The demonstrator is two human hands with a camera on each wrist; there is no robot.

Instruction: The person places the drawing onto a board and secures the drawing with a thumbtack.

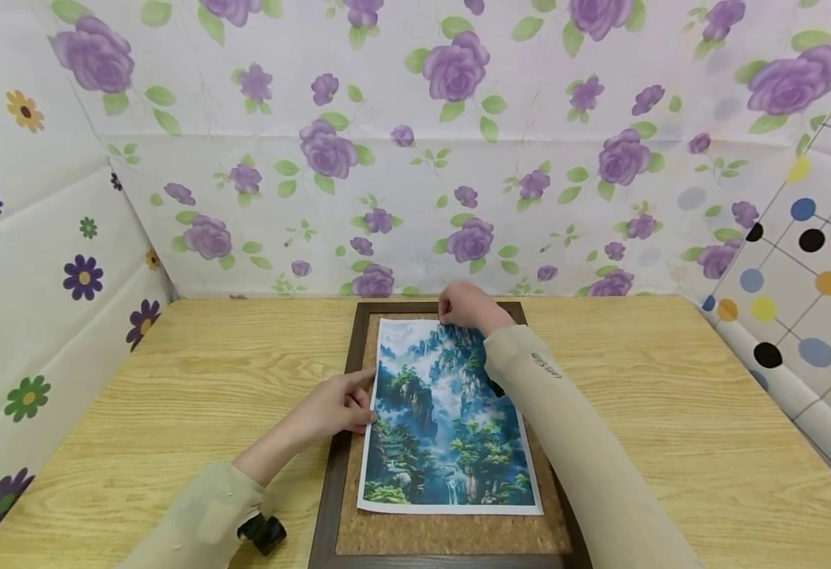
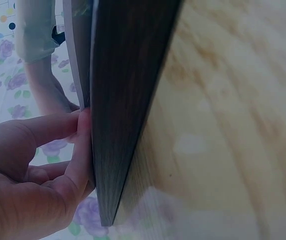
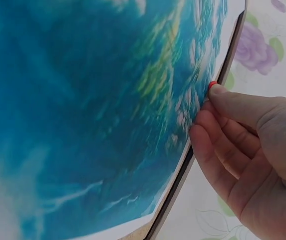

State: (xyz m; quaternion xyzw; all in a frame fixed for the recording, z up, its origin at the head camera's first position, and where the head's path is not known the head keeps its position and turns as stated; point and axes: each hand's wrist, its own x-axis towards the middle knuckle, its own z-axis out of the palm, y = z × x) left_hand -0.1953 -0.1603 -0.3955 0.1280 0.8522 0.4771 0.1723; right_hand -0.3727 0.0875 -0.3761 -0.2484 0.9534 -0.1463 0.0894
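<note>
A printed landscape picture (image 1: 451,427) of blue misty cliffs and green trees lies on a cork board (image 1: 451,537) with a dark brown frame (image 1: 337,474). At the picture's left edge, my left hand (image 1: 333,405) touches the paper with its fingertips, index finger stretched forward. My right hand (image 1: 468,304) is at the top edge, near the middle. In the right wrist view its thumb and fingers pinch a small red push pin (image 3: 212,84) against the paper's edge; most of the pin is hidden. The left wrist view shows the left fingertips close beside the frame's side.
The board lies on a light wooden table (image 1: 244,379), its far end near a wall sheet (image 1: 401,190) with purple flowers. Patterned sheets also stand at the left and right. A black strap piece (image 1: 263,533) hangs at the left sleeve.
</note>
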